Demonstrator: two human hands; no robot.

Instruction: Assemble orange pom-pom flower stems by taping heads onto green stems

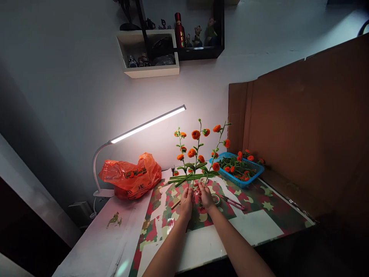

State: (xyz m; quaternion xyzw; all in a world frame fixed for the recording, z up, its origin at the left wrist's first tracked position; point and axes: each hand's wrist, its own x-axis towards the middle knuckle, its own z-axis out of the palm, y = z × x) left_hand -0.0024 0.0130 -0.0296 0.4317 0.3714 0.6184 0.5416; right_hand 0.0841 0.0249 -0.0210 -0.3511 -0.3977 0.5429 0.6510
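Three upright sprays of artificial orange flowers with green stems and leaves rise over the table in front of me. My left hand (pixel 186 201) is closed around the lower stems of the left flower spray (pixel 180 157) and, it seems, the middle flower spray (pixel 195 134). Close beside it, my right hand (pixel 205 197) pinches the stem of the right flower spray (pixel 226 143), which leans rightward. Behind the hands lies a bundle of green stems (pixel 179 179). A roll of tape (pixel 219 201) and a pink-handled cutting tool (pixel 236 204) rest right of my right hand.
A blue basket (pixel 242 182) of orange flowers stands back right, before a tall cardboard sheet (pixel 302 123). An orange plastic bag (pixel 138 189) with flowers sits back left, under a lit lamp (pixel 148 124). A thin stick (pixel 175 204) lies left of my hands. Wall shelves (pixel 155 72) hang above.
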